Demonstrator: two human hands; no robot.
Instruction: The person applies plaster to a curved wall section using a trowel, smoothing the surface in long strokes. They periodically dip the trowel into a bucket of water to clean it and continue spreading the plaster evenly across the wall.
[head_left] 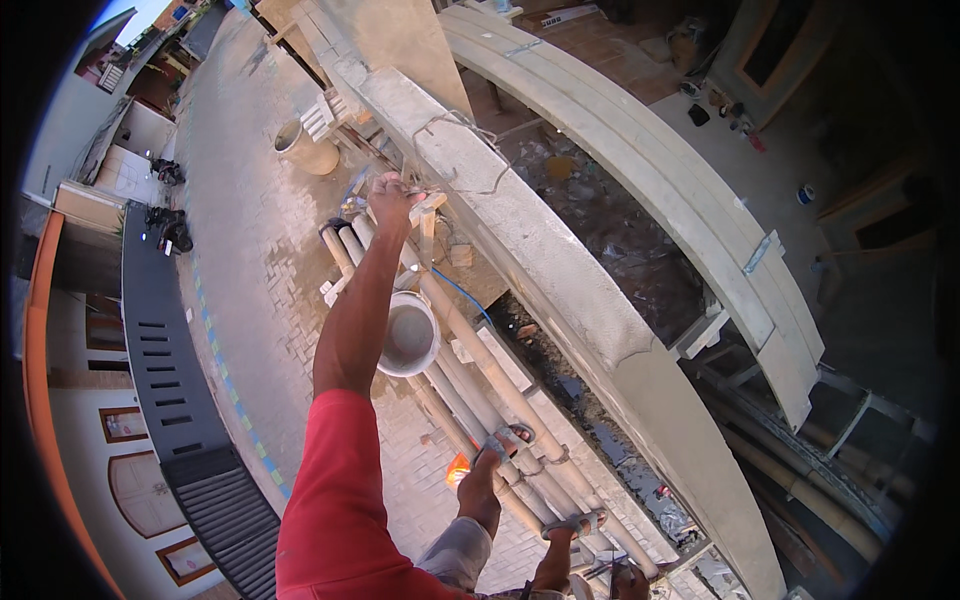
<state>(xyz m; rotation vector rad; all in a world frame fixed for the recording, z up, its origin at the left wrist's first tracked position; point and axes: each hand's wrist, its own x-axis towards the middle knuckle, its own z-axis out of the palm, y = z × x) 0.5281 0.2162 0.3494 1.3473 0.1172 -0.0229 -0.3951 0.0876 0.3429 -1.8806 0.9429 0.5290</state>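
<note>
My left arm, in a red sleeve, reaches far forward, and my left hand (392, 192) is closed beside the concrete beam (520, 225). Its fingers are against the top of a short wooden piece (428, 208); what they grip is too small to make out. Bent wire (465, 155) loops over the beam just beyond. Below my forearm stands a white bucket (408, 335) with grey wet mix inside. At the lower edge my right hand (628, 580) is dark and partly cut off, curled around something thin that I cannot make out.
My sandalled feet stand on bamboo poles (470, 395) laid lengthwise. A ditch with rubble and water (590, 410) runs between poles and beam. A tan bucket (306, 148) stands farther up the paved lane (235, 130). A curved concrete ledge (660, 150) lies right.
</note>
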